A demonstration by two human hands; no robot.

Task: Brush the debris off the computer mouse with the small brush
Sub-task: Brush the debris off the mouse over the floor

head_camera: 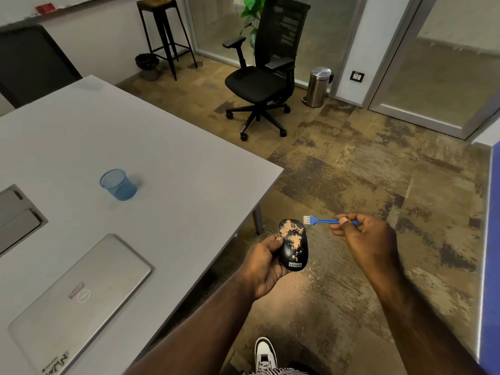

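Observation:
My left hand holds a black computer mouse over the floor, just off the table's near right edge. Orange-tan debris covers much of the mouse's top. My right hand pinches the handle of a small blue brush. The brush lies level, its white bristles pointing down just above and to the right of the mouse's front end, a small gap apart from it.
A grey table fills the left, bearing a closed silver laptop and a blue mesh cup. A black office chair, a steel bin and a stool stand beyond. My shoe shows below.

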